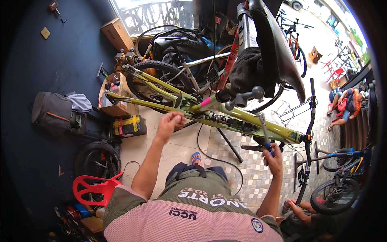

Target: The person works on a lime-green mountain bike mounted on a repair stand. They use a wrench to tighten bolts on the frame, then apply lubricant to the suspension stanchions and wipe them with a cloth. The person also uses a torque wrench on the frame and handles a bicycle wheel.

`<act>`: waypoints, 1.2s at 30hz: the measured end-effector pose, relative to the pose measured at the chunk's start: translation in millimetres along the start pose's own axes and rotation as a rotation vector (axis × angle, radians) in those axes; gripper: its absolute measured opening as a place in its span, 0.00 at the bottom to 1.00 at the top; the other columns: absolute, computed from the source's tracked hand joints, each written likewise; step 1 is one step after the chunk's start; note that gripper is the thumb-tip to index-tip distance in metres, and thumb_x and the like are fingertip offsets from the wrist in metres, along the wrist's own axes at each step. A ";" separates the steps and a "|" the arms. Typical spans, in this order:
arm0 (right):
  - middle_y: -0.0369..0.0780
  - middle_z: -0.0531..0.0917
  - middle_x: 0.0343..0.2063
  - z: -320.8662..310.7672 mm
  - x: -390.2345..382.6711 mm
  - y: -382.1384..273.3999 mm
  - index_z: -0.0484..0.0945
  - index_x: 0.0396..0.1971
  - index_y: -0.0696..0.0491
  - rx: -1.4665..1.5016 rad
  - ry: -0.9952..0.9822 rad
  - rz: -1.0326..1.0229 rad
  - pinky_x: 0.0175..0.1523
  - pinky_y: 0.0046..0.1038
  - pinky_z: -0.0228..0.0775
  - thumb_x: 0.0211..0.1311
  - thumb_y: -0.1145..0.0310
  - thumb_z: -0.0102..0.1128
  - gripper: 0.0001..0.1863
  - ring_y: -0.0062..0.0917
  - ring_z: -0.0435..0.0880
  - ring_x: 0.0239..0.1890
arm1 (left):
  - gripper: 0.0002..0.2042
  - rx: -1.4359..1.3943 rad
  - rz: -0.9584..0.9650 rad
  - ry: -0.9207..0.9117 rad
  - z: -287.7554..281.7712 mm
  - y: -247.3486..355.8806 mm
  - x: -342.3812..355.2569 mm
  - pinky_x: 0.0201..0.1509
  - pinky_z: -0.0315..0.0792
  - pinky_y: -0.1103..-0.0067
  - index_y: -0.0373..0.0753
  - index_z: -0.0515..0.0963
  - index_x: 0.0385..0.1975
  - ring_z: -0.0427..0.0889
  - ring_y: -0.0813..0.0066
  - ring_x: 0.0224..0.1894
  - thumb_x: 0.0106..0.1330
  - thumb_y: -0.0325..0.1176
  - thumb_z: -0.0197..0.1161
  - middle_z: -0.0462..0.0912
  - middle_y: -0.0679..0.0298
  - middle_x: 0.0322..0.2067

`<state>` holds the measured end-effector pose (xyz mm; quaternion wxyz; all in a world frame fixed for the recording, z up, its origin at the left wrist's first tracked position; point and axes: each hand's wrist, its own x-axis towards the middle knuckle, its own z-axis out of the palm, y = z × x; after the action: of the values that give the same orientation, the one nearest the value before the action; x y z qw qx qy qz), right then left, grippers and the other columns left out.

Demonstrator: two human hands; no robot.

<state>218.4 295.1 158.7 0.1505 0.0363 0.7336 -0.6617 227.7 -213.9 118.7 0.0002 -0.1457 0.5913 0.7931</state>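
A yellow-green full-suspension bike frame (262, 117) hangs in front of me, its rear shock (215, 117) near the middle and its rear swingarm (155, 105) reaching left with no wheel in it. My left hand (171, 126) is just beside the swingarm near the pivot, fingers closed in a pinch. What it holds, if anything, is hidden. My right hand (274, 159) is wrapped round the blue handle of a metal ratchet wrench (264, 126), which points up in front of the frame's main tube. A black saddle (290, 52) looms close, above a black cloth (246, 70).
The work stand's clamp knob (258, 92) sits beside the frame; a black stand leg (230, 146) angles to the floor. On the left are a cardboard box (117, 107), a grey backpack (51, 112) and a red chair (94, 189). Bikes (338, 181) and people are at right.
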 end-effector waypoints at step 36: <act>0.41 0.87 0.27 350.6 147.8 -174.7 0.86 0.27 0.49 -1.796 -0.276 -0.518 0.36 0.39 0.79 0.59 0.68 0.63 0.05 0.36 0.91 0.34 | 0.20 -0.281 -0.566 -0.558 -101.6 -109.1 100.6 0.53 0.81 0.66 0.43 0.75 0.68 0.86 0.66 0.53 0.78 0.36 0.62 0.84 0.60 0.58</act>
<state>94.1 -91.9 258.9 0.0559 -0.3360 0.9298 0.1395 173.6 -293.7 -33.1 0.3584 -0.0805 0.3912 0.8438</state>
